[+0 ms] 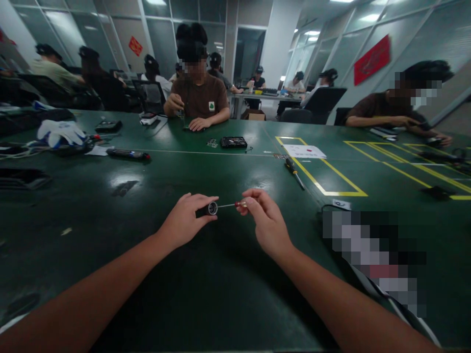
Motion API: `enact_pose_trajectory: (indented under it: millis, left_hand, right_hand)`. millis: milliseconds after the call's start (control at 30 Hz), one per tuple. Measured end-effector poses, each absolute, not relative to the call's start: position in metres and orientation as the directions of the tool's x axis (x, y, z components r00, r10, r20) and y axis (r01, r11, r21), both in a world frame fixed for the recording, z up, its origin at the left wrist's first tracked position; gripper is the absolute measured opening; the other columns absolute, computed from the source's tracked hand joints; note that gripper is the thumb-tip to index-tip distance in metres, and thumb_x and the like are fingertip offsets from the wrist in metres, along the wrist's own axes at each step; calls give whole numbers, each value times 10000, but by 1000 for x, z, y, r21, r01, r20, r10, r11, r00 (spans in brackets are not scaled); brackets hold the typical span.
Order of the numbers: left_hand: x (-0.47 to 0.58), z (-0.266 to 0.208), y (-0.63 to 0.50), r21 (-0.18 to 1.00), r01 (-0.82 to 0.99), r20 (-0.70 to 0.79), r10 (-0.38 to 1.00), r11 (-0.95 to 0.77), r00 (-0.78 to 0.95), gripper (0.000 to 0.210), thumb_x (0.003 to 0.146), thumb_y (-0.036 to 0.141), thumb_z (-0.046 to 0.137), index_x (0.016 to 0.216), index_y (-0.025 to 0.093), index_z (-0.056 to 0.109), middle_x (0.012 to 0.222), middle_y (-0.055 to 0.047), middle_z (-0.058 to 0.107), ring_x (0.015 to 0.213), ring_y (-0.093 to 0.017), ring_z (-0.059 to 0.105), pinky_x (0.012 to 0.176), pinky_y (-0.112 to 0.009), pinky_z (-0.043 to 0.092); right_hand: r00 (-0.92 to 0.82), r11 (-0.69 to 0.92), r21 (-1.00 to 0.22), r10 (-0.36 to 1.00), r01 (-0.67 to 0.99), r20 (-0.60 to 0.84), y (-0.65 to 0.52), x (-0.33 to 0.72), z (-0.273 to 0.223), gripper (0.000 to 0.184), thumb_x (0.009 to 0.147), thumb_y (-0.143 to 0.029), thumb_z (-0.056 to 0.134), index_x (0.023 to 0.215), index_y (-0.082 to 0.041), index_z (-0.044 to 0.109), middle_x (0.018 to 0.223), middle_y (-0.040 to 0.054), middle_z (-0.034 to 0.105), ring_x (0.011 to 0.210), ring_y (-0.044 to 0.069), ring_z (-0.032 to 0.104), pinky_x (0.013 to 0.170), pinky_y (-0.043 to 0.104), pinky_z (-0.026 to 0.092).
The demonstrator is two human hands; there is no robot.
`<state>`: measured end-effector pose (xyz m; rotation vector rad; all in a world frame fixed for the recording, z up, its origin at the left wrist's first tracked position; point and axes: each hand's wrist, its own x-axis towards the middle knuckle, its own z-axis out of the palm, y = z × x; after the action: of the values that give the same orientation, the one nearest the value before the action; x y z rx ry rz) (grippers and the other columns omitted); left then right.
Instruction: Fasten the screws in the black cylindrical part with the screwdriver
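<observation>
My left hand (pixel 188 219) grips a small dark cylinder (pixel 212 208) with a silver rim, its round end turned toward me. Between the fingers of my right hand (pixel 265 215) is a thin screwdriver (pixel 240 204) with a red and clear handle. Its metal shaft points left and the tip meets the rim of the cylinder; whether it goes inside I cannot tell. Both hands are above the green table (pixel 198 294). Most of the cylinder's body is hidden behind my left fingers.
A larger black-and-yellow screwdriver (pixel 294 172) lies ahead on the right, near a paper sheet (pixel 304 151) and yellow tape. A black device (pixel 234 142) sits farther back. White gloves (pixel 61 132) and a dark tool (pixel 128 154) are at left. A person (pixel 198 98) works opposite.
</observation>
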<state>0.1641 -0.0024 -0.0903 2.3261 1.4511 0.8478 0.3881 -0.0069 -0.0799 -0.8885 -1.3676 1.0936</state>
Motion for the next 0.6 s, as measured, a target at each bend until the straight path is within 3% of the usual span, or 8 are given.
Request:
enact_pose_trajectory:
  millis: [167,267,300,433,600]
  left_hand:
    - [166,-91,-2,487,731,336,875,-477,347,466,902,277,731,1356,292,629,1291,-37,695,1227,-255,607,1191,-579,292]
    - [165,-90,1,477,736,349,872,-480,343,447,919,266,704,1359,296,627,1320,-39,680,1253,-251,594,1206,-580,274]
    - [165,-90,1,477,739,352,874,-476,336,440,921,266,699,1355,294,630,1321,-40,678,1250,-250,594,1204,-583,278]
    - [165,-90,2,501,739,336,888,-451,315,427,915,277,704,1338,275,644,1295,-56,684,1206,-254,609,1158,-571,361]
    - [167,-91,1,506,743,328,894,-438,304,428,909,279,713,1332,275,651,1280,-60,689,1191,-256,612,1131,-554,393]
  right_hand:
    - [-2,70,-939,997,-337,75,7,385,-91,187,932,-390,647,943,-207,686,842,20,684,761,162,642,799,337,534]
    - [-142,-267,-826,964,-497,-226,15,388,-97,208,942,-357,614,823,-190,649,678,-4,602,602,143,579,792,383,569]
    - [-155,-301,-796,953,-526,-259,18,389,-98,215,946,-347,606,803,-190,641,659,-8,585,580,140,562,791,390,576]
    - [-44,-120,-839,993,-530,-114,19,391,-99,188,941,-363,623,857,-196,648,721,-1,624,645,140,595,771,348,569]
    - [33,142,-942,990,-305,139,12,388,-97,243,935,-452,630,964,-212,654,830,7,662,736,153,640,747,321,543]
